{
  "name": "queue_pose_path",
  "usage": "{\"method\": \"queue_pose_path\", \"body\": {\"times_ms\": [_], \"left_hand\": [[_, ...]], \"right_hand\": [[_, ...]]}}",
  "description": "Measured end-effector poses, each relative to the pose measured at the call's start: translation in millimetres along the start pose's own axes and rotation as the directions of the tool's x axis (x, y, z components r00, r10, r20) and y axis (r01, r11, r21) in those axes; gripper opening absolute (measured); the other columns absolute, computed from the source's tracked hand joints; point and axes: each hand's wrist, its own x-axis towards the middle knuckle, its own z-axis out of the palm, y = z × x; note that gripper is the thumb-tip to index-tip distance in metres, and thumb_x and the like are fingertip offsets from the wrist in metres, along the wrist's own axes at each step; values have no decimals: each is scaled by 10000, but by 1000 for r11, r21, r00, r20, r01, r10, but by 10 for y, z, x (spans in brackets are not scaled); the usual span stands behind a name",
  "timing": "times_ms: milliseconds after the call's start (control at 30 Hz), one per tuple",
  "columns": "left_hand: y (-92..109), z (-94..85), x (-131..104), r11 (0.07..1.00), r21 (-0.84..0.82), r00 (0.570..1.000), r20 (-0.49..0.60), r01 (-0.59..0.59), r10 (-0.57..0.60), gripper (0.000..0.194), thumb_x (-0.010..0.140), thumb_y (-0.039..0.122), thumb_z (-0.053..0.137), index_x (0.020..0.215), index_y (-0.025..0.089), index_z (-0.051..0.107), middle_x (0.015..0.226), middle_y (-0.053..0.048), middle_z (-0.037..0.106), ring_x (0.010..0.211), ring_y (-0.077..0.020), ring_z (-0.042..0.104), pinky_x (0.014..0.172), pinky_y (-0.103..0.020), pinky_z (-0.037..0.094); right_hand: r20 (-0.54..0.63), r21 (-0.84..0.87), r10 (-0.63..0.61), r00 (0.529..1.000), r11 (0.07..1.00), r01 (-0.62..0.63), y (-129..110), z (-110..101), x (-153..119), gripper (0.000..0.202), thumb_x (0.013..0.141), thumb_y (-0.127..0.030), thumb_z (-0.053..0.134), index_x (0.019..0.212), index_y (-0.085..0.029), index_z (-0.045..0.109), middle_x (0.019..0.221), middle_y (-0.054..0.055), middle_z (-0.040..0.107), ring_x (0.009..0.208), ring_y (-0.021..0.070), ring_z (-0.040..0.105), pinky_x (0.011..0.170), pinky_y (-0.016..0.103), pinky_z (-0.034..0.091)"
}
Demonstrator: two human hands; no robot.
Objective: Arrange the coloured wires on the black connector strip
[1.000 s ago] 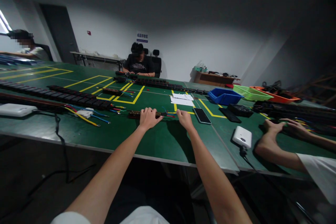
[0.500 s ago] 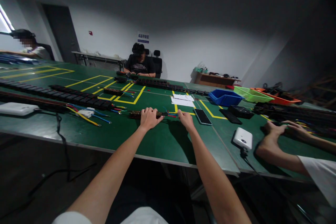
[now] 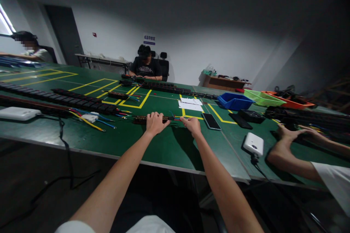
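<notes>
My left hand [image 3: 155, 123] is closed over a dark strip with gold-coloured lines [image 3: 140, 119], which lies on the green table. Thin red and blue wires [image 3: 177, 118] come out of the strip's right end. My right hand [image 3: 193, 125] pinches these wires near their ends, thumb and forefinger together. The exact tips are hidden by my fingers. To the right of that hand lies a phone [image 3: 211, 121], and behind it are white papers [image 3: 190, 104].
Long black segmented strips [image 3: 82, 100] with coloured wires lie at left. On the right are a blue bin [image 3: 235, 101], a green bin [image 3: 263, 98], a white power bank [image 3: 253, 144] and a co-worker's hands [image 3: 287, 134]. Another person [image 3: 146, 66] sits opposite.
My right hand has moved slightly left, towards the strip, and its fingers are now on the wires. My left hand has stayed on the strip.
</notes>
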Motion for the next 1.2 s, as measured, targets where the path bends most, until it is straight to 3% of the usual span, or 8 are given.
{"method": "queue_pose_path", "body": {"times_ms": [100, 233, 300, 533, 633, 833, 1100, 1200], "left_hand": [[5, 15, -2, 1000, -10, 1000, 20, 14, -14, 600, 908, 715, 418, 1063, 190, 664, 1088, -170, 634, 1049, -345, 529, 904, -467, 338], [4, 38, -4, 1000, -2, 999, 39, 20, -20, 601, 899, 718, 437, 1069, 190, 666, 1098, -175, 635, 1069, -353, 524, 920, -473, 331], [-2, 47, -4, 1000, 14, 999, 28, 18, -18, 601, 898, 718, 442, 1062, 185, 665, 1095, -175, 636, 1067, -349, 525, 919, -468, 331], [-30, 53, 12, 1000, 19, 999, 34, 3, -4, 616, 905, 729, 412, 1027, 181, 666, 1078, -167, 643, 1032, -332, 538, 886, -448, 345], [-26, 49, 16, 1000, 16, 999, 38, 7, -8, 613, 900, 732, 418, 1020, 184, 665, 1073, -163, 645, 1028, -328, 540, 885, -443, 344], [-13, 39, 11, 1000, 25, 999, 44, 15, -16, 621, 897, 740, 412, 1035, 189, 664, 1072, -160, 649, 1022, -326, 541, 888, -444, 344], [-4, 23, 5, 999, 35, 999, 38, 15, -16, 620, 894, 739, 417, 1043, 192, 669, 1074, -162, 649, 1027, -330, 540, 888, -448, 346], [-5, 24, 6, 999, 37, 1000, 31, 4, -5, 623, 900, 737, 406, 1035, 189, 669, 1056, -161, 649, 1016, -329, 544, 883, -448, 348]], "right_hand": [[-81, -181, -11, 997, 984, -4, -128, -25, -83, 466, 846, -592, 597, 590, -204, 629, 593, 37, 611, 574, 168, 544, 534, 251, 288], [-78, -383, -269, 960, 897, 220, -275, -32, -173, 336, 940, -431, 563, 717, -192, 638, 737, 56, 653, 679, 165, 564, 580, 253, 294], [-51, -429, -312, 949, 865, 261, -309, -42, -196, 312, 962, -412, 542, 771, -189, 648, 792, 69, 668, 714, 169, 574, 600, 253, 308], [-98, -397, -3, 995, 917, -37, -245, -187, -168, 550, 1036, -506, 299, 866, -187, 713, 882, 130, 695, 782, 218, 632, 669, 281, 366], [-134, -356, -48, 990, 935, -3, -179, -227, -130, 464, 1017, -481, 369, 900, -187, 709, 877, 108, 688, 768, 204, 615, 654, 268, 360], [12, -346, -340, 940, 881, 322, -124, -220, -113, 204, 926, -353, 560, 904, -202, 696, 907, 42, 684, 792, 160, 599, 652, 236, 353], [188, -462, -263, 946, 826, 322, -227, -274, -218, 242, 916, -425, 613, 859, -240, 759, 852, 42, 724, 791, 182, 636, 646, 251, 367], [239, -473, -264, 934, 808, 350, -248, -283, -244, 180, 891, -397, 646, 914, -256, 754, 927, 38, 725, 857, 192, 644, 675, 251, 389]]}}
